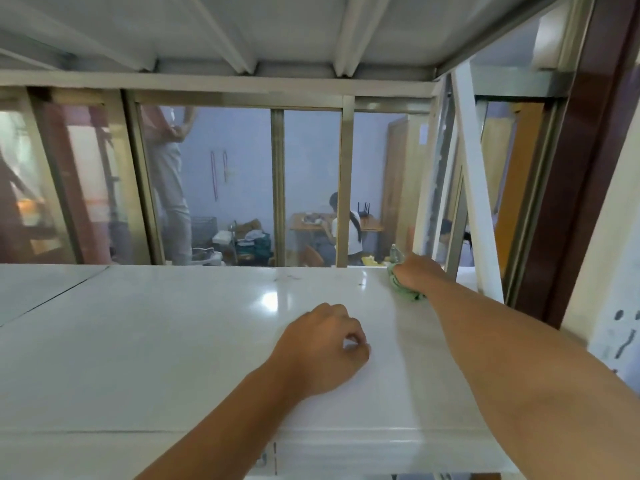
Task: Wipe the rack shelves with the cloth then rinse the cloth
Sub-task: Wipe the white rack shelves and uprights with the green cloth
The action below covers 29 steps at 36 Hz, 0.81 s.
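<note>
The green cloth (405, 291) is bunched under the right hand (417, 274), at the far right corner of the white shelf (156, 341). That hand grips it with fingers curled down over it, and only the cloth's left and near edges show past the palm. The right forearm stretches across the shelf's right side from the near edge.

The left hand (322, 351) rests on the shelf nearer the front, to the left of the right forearm and well apart from the cloth. Its fingers are curled in, thumb tip close to the forefinger, and it holds nothing. A bright glare spot lies on the shelf between the two hands, and a few small dark marks sit near the back edge, left of the cloth.

Just right of the right hand a white post (475, 188) rises to the upper shelf (277, 29) overhead. Beyond both hands stands a glass partition (278, 185). Through it a seated person (348, 230) is at a desk (304, 220), and a standing person (169, 174) is further left.
</note>
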Each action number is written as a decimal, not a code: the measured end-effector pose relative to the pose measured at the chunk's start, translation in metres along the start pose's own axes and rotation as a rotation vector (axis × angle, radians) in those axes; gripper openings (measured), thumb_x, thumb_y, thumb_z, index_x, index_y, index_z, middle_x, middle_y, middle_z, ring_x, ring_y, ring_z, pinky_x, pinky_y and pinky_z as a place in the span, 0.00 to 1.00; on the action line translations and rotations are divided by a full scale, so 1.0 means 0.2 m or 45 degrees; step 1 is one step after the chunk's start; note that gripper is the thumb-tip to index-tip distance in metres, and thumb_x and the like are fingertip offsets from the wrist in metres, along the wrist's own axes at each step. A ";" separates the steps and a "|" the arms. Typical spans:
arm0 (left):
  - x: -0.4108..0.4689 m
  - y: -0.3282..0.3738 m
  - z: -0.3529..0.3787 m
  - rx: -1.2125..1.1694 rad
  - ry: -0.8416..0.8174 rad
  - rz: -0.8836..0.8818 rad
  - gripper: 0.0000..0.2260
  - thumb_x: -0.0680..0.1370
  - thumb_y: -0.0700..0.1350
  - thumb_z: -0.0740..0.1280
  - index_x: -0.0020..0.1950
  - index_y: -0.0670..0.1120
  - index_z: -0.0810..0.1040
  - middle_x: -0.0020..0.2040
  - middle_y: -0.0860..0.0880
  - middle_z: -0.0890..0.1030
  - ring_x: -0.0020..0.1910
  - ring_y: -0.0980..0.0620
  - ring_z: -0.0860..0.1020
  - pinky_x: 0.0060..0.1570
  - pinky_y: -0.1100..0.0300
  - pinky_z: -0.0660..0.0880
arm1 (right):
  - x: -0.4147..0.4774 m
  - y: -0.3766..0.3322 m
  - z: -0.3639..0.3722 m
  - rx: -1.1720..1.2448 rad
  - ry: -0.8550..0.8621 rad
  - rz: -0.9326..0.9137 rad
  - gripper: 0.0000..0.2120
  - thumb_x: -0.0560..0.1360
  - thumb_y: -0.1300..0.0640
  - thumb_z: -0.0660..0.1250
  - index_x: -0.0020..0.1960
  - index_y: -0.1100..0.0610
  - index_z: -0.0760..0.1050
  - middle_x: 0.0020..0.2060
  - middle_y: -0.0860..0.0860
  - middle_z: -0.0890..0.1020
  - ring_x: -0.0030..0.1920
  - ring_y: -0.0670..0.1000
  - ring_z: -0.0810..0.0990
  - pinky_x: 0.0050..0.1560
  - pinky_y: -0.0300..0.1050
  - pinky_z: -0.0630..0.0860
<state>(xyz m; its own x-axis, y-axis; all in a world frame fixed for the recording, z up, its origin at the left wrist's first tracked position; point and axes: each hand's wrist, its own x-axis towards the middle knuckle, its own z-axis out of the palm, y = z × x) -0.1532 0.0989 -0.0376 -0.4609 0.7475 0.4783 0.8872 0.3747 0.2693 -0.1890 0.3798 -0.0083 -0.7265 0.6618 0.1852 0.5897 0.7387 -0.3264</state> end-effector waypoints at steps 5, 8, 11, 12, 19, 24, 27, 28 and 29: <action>0.01 0.01 0.00 0.012 0.007 -0.005 0.10 0.78 0.53 0.64 0.52 0.53 0.84 0.50 0.55 0.80 0.54 0.56 0.75 0.52 0.61 0.73 | 0.03 0.00 0.01 -0.101 0.003 -0.046 0.22 0.80 0.46 0.55 0.68 0.57 0.71 0.61 0.58 0.78 0.58 0.59 0.78 0.53 0.49 0.74; 0.01 0.02 0.00 0.036 0.015 0.002 0.10 0.78 0.53 0.64 0.52 0.52 0.84 0.50 0.54 0.80 0.54 0.54 0.75 0.51 0.61 0.71 | 0.04 -0.02 0.03 -0.144 0.009 -0.079 0.21 0.81 0.48 0.55 0.69 0.56 0.71 0.63 0.58 0.78 0.59 0.59 0.78 0.58 0.51 0.76; 0.01 0.03 -0.01 0.045 -0.015 -0.003 0.10 0.78 0.52 0.64 0.51 0.52 0.83 0.50 0.54 0.80 0.54 0.53 0.75 0.51 0.58 0.73 | 0.04 -0.03 0.06 -0.191 0.020 -0.138 0.22 0.80 0.49 0.53 0.71 0.53 0.68 0.65 0.57 0.77 0.60 0.59 0.78 0.58 0.53 0.77; 0.01 0.03 -0.02 0.050 -0.023 0.001 0.10 0.78 0.52 0.64 0.51 0.52 0.83 0.50 0.53 0.80 0.54 0.53 0.75 0.51 0.58 0.74 | 0.05 -0.04 0.07 -0.210 0.021 -0.156 0.22 0.81 0.49 0.52 0.72 0.53 0.67 0.65 0.57 0.77 0.59 0.59 0.79 0.57 0.53 0.77; -0.01 0.01 -0.04 0.064 -0.058 0.007 0.10 0.78 0.52 0.63 0.51 0.52 0.84 0.50 0.52 0.81 0.53 0.51 0.76 0.50 0.55 0.76 | 0.07 -0.12 0.10 -0.277 -0.020 -0.213 0.21 0.79 0.54 0.56 0.70 0.55 0.68 0.49 0.56 0.78 0.42 0.56 0.78 0.40 0.46 0.73; -0.04 -0.04 -0.08 0.075 -0.056 -0.003 0.12 0.79 0.54 0.63 0.49 0.51 0.83 0.49 0.53 0.81 0.51 0.51 0.77 0.50 0.55 0.76 | 0.07 -0.24 0.14 -0.291 -0.029 -0.257 0.20 0.81 0.53 0.54 0.72 0.54 0.68 0.70 0.57 0.73 0.67 0.59 0.73 0.59 0.51 0.71; -0.09 -0.10 -0.12 0.116 -0.036 0.016 0.12 0.79 0.54 0.63 0.49 0.51 0.84 0.50 0.53 0.81 0.52 0.52 0.77 0.49 0.56 0.76 | 0.06 -0.33 0.17 -0.317 -0.012 -0.288 0.19 0.81 0.52 0.53 0.70 0.55 0.67 0.67 0.58 0.75 0.62 0.60 0.76 0.53 0.50 0.71; -0.11 -0.12 -0.14 0.121 -0.032 0.019 0.12 0.79 0.54 0.63 0.50 0.51 0.83 0.50 0.53 0.81 0.52 0.52 0.76 0.49 0.56 0.76 | 0.05 -0.36 0.18 -0.328 -0.016 -0.288 0.20 0.81 0.52 0.54 0.71 0.55 0.66 0.67 0.59 0.75 0.63 0.61 0.76 0.53 0.50 0.71; -0.13 -0.15 -0.15 0.130 -0.029 0.025 0.12 0.79 0.54 0.62 0.50 0.51 0.83 0.50 0.53 0.81 0.52 0.53 0.76 0.49 0.56 0.76 | 0.04 -0.39 0.19 -0.342 -0.019 -0.290 0.21 0.82 0.52 0.53 0.73 0.55 0.65 0.68 0.59 0.74 0.64 0.61 0.75 0.56 0.51 0.72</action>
<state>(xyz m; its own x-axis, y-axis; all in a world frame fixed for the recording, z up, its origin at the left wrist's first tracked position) -0.1689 0.0512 -0.0328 -0.4440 0.7669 0.4633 0.8941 0.4130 0.1732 -0.2550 0.3228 -0.0160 -0.8540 0.4753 0.2114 0.4819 0.8759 -0.0225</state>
